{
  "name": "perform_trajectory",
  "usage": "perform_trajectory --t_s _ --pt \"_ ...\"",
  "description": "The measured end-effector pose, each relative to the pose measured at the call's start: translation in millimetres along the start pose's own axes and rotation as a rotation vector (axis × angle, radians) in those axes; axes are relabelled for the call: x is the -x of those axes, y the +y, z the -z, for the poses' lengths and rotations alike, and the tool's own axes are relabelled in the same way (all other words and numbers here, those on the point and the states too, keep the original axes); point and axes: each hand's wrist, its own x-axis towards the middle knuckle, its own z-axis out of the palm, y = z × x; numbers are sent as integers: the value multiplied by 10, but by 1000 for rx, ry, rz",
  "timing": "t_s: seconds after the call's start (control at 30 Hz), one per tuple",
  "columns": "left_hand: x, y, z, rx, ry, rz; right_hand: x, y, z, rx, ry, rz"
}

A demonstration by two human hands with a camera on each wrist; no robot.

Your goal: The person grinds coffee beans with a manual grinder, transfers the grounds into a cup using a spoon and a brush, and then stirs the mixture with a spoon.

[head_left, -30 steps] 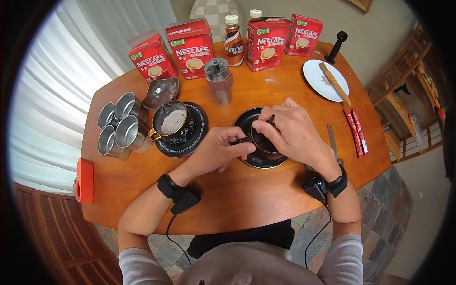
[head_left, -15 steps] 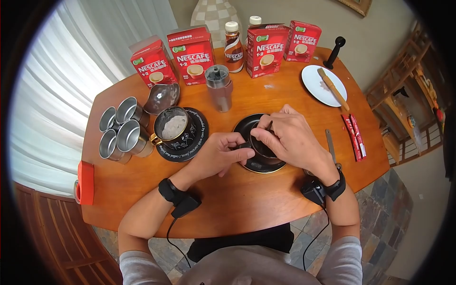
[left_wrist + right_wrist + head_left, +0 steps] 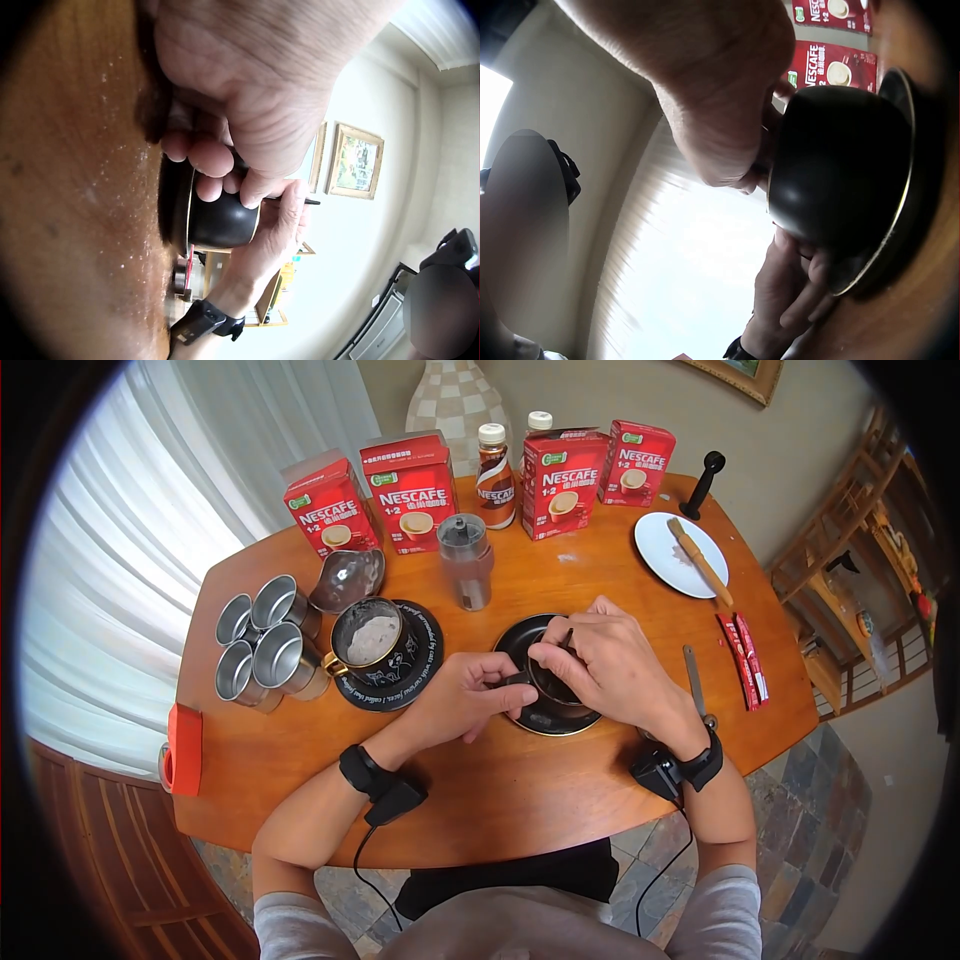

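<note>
A black cup (image 3: 225, 223) stands upright on a black saucer with a gold rim (image 3: 552, 722). My left hand (image 3: 474, 698) pinches the cup's handle at its left side, thumb on top. Over the cup's mouth, my right hand (image 3: 610, 668) grips a thin dark stick-like utensil (image 3: 568, 638), whose tip shows above the fingers; its lower end is hidden inside the cup. In the right wrist view the cup's dark side (image 3: 840, 169) fills the middle, with the left hand (image 3: 791, 296) at its handle.
Left of the hands, a cup of pale powder (image 3: 372, 640) sits on a black saucer, beside several metal cups (image 3: 287, 657). Behind stand a grinder (image 3: 466, 565), bottles and red boxes (image 3: 408, 500). At right are a white plate (image 3: 655, 550) with a brush, and red sachets (image 3: 742, 660).
The head view has tilted, so the table's things appear slightly lower. Both hands keep their holds at the cup, with little visible movement.
</note>
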Motion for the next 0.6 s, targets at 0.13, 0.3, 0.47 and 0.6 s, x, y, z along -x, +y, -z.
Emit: perform_trajectory --t_s 0.13,0.3,0.47,0.6 --pt "-3 1 0 14 -8 -9 1 2 -3 -1 11 0" --pt "6 15 -5 4 -1 -11 11 12 -31 -5 25 11" --pt "5 17 -5 13 -2 -7 5 -2 -10 -3 13 -8" --pt "5 11 -3 20 -4 -8 3 -15 -1 -7 13 -12"
